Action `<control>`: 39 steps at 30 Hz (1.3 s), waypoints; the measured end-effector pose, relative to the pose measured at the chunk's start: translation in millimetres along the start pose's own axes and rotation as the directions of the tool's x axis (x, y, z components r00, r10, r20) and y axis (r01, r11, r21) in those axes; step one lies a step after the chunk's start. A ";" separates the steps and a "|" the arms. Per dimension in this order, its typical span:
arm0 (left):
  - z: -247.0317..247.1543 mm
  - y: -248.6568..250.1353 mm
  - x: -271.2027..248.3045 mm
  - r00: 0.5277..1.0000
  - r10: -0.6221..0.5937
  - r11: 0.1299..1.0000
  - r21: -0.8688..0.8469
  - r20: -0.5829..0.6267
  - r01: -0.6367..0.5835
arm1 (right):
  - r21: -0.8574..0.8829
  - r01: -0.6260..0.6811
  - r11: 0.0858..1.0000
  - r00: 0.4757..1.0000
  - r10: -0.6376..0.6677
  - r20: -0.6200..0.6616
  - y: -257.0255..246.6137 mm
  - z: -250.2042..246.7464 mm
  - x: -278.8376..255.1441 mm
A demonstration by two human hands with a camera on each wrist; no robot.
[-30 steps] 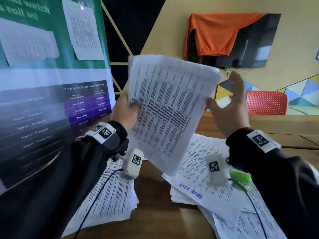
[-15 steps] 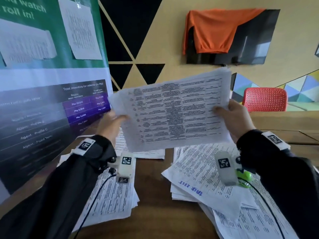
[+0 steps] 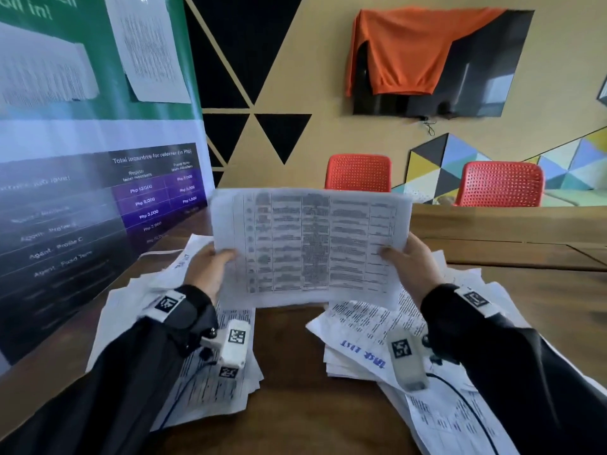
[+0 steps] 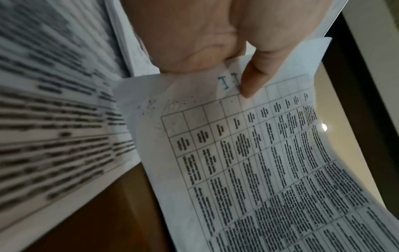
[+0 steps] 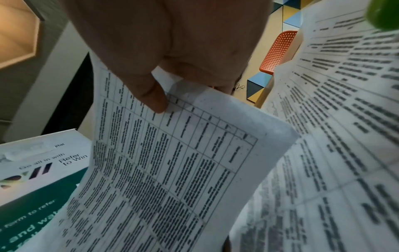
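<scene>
- Printed sheet (image 3: 308, 247): one page with a ruled table, turned landscape and nearly upright. It is held in the air above the middle of the counter (image 3: 295, 399), between two paper piles. In the head view it touches neither pile.
- Left hand (image 3: 207, 269): grasping the sheet's left edge, thumb on the printed face, fingers hidden behind the paper.
- Left wrist view: the thumb (image 4: 252, 83) presses the margin just above the grid, right beside a green handwritten mark (image 4: 226, 82).
- Right hand (image 3: 410, 267): grasping the sheet's right edge in the same pinch, thumb in front and fingers behind.
- Right wrist view: the thumb tip (image 5: 153, 98) lies on the top rows of the table, and the paper bows gently away below it.
- Left pile (image 3: 210, 392): loose printed pages lying near the counter's left edge, under the left forearm.
- Right pile (image 3: 371, 343): pages fanned untidily toward the counter's right side. The top page carries blue lettering, too blurred to read.
- Banner (image 3: 82, 192): stands along the counter's left edge, with two printed pages stuck on its green upper part.
- Red chairs (image 3: 358, 172): two of them, beyond the counter's far edge and well apart from each other.
- Orange garment (image 3: 404, 50): draped over the top left corner of a dark wall screen (image 3: 486, 77).
</scene>
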State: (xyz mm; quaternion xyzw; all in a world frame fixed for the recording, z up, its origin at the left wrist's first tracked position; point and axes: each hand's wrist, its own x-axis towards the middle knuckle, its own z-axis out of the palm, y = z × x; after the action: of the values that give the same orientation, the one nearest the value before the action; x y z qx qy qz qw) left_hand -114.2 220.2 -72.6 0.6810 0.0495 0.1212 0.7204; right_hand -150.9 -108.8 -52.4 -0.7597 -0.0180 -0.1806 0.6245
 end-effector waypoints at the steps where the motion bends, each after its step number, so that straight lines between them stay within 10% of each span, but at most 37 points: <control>1: -2.1 1.9 5.8 1.000 0.016 1.000 0.008 0.017 -0.016 | 0.017 0.006 1.000 1.000 -0.006 -0.009 -2.9 0.2 1.3; 16: -13.1 41.6 9.1 0.969 -0.036 0.994 0.109 0.245 0.009 | 0.189 -0.157 0.969 0.964 0.108 0.244 -21.8 -28.3 -4.1; 21: 7.1 48.0 2.5 0.998 -0.055 0.982 -0.181 0.001 0.054 | 0.440 -0.097 0.893 0.995 0.072 0.075 -30.1 -16.2 -0.1; 24: 44.0 24.9 -24.7 0.924 -0.213 0.887 -0.333 0.318 0.319 | 0.554 -0.109 0.825 0.994 0.089 0.063 -32.2 -0.7 -4.0; 28: 100.6 9.8 -64.7 0.833 -0.131 0.864 -0.350 0.537 0.361 | 0.548 -0.106 0.830 0.994 0.095 0.048 -30.2 25.6 -12.7; 32: 123.6 7.0 -72.0 0.920 -0.114 0.884 -0.385 0.374 0.266 | 0.379 -0.068 0.923 0.997 0.070 0.008 -29.9 19.9 -13.4; 35: 113.8 0.6 -60.1 0.946 -0.118 0.917 -0.332 0.303 0.221 | -0.182 0.023 0.983 0.983 0.011 0.183 -28.0 -22.8 -7.6; 39: 103.8 -3.7 -43.2 0.961 -0.150 0.948 -0.241 0.234 0.207 | -0.905 0.117 0.409 0.900 0.342 0.270 -8.0 -69.2 -0.4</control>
State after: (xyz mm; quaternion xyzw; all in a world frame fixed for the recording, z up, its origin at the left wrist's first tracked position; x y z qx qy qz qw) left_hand -131.0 109.0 -73.4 0.5811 0.0176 -0.0128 0.8136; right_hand -170.7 -173.1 -34.3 -0.9932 0.0026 0.0483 0.1063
